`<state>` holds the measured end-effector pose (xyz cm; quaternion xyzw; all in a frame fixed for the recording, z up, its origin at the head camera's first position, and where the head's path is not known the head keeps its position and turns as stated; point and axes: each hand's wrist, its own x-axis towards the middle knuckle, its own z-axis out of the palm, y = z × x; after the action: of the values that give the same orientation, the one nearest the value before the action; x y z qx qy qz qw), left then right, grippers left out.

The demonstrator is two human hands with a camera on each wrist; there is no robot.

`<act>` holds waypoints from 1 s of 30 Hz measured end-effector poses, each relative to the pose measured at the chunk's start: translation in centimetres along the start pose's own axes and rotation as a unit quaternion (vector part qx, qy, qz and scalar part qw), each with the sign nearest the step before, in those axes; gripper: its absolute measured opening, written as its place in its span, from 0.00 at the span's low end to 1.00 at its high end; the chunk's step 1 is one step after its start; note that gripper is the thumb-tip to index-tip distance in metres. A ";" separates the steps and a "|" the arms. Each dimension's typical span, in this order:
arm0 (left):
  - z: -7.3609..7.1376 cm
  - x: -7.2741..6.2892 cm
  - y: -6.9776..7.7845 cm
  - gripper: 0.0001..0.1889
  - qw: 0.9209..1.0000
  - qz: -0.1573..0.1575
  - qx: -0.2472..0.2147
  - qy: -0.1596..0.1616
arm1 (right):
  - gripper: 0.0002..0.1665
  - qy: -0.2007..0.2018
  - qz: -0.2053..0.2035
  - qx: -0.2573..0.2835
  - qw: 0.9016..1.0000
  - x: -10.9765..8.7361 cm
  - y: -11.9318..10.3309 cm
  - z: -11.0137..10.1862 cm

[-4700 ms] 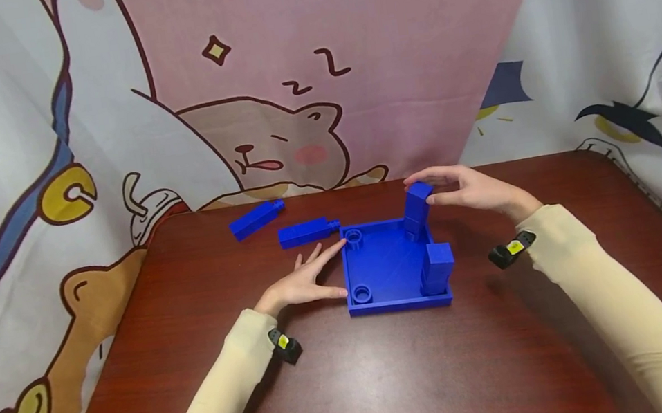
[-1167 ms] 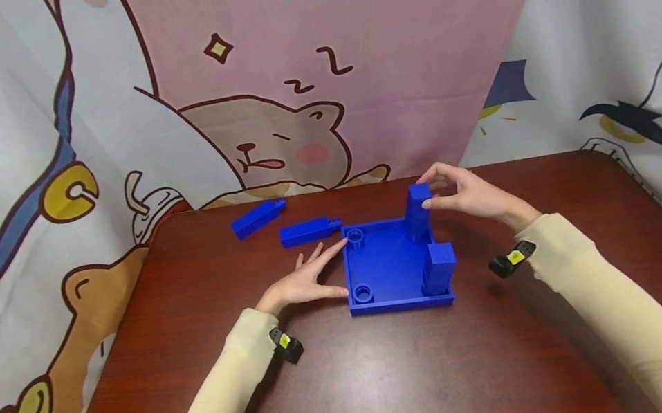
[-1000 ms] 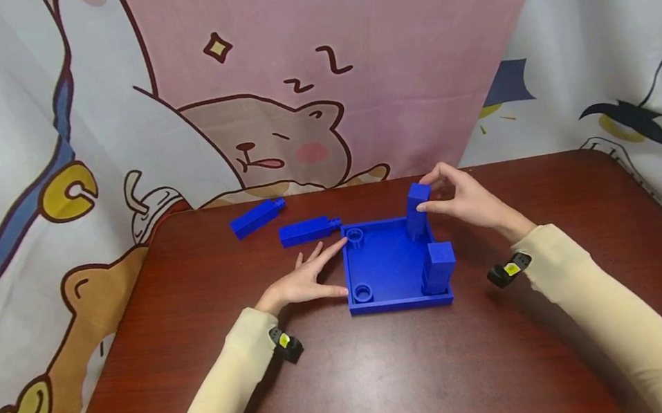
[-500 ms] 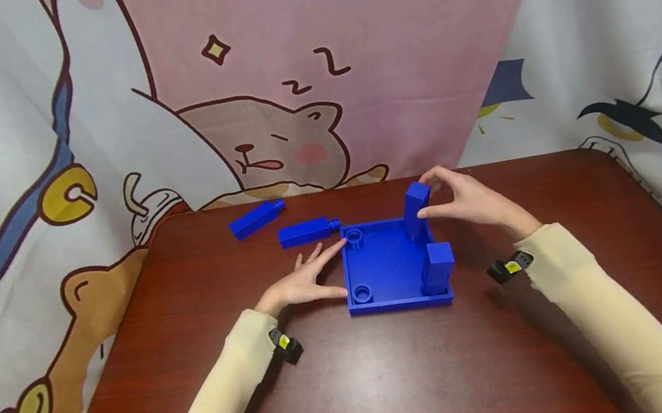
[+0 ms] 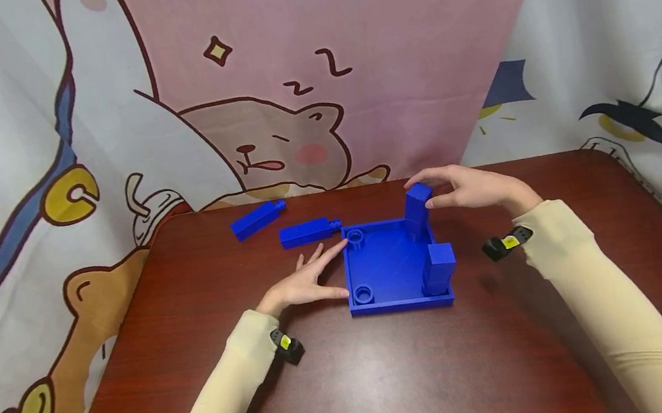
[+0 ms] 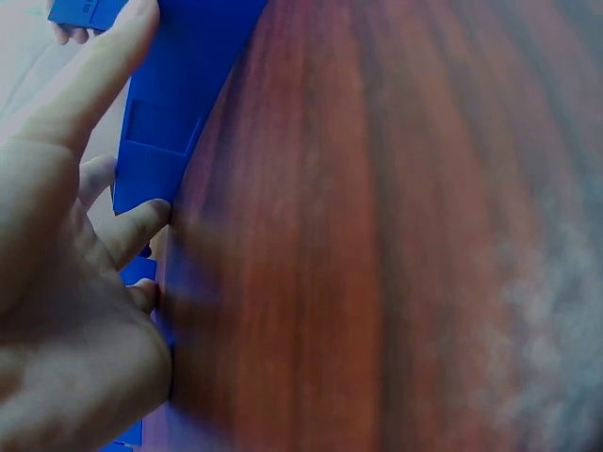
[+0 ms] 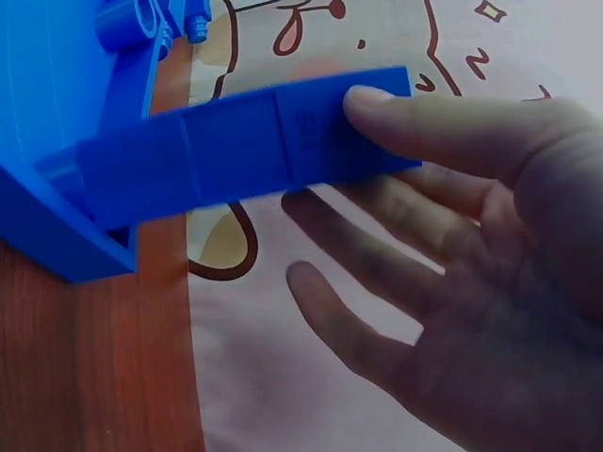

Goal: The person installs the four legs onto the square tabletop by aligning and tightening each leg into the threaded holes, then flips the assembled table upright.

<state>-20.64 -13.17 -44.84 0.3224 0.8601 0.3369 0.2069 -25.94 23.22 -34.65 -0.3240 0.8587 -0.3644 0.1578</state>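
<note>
A blue square tray (image 5: 392, 265) with raised edges lies on the table, round sockets showing at its two left corners. My left hand (image 5: 300, 286) has its fingers spread, with the thumb and forefinger touching the tray's left edge. At the far right corner, a blue square leg (image 5: 417, 212) stands nearly upright. My right hand (image 5: 469, 187) pinches this leg near its top, thumb on the near side and fingers reaching behind; in the right wrist view the thumb (image 7: 415, 118) presses its face while two fingers stay off it. Another blue leg (image 5: 438, 268) stands in the near right corner.
Two more blue legs lie behind the tray to the left: the nearer leg (image 5: 306, 233) has its threaded end by the tray's corner, the other leg (image 5: 256, 220) sits farther back. A printed cloth (image 5: 287, 66) hangs along the table's (image 5: 354, 385) back edge.
The leg in my right hand has turned about its length, back and forth. My right fingers have shifted leftward around its top since half a second ago. My left hand and the tray stay put.
</note>
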 end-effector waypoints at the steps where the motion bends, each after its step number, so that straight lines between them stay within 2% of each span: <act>1: 0.0 0.0 0.0 0.49 1.000 0.001 0.000 0.000 | 0.24 0.007 0.005 -0.005 1.000 0.0 0.0 0.0; 8: 0.1 0.0 0.1 0.49 1.000 0.000 -0.001 0.002 | 0.18 0.096 0.056 -0.063 0.992 0.1 -0.9 0.7; 18: 0.0 0.0 0.1 0.49 1.000 -0.001 0.005 0.005 | 0.24 0.198 0.107 -0.087 0.971 -0.3 -1.9 3.0; 22: 0.0 -0.1 0.2 0.49 1.000 0.000 0.005 0.006 | 0.24 0.224 0.114 -0.093 0.963 -0.4 -1.9 3.5; 30: 0.1 -0.1 0.4 0.49 1.000 0.007 -0.001 0.008 | 0.28 0.242 0.116 -0.088 0.959 -0.4 -1.8 3.9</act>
<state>-20.39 -12.96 -44.64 0.3255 0.8592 0.3417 0.1978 -22.83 20.53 -36.01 -0.1368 0.9315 -0.3342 -0.0425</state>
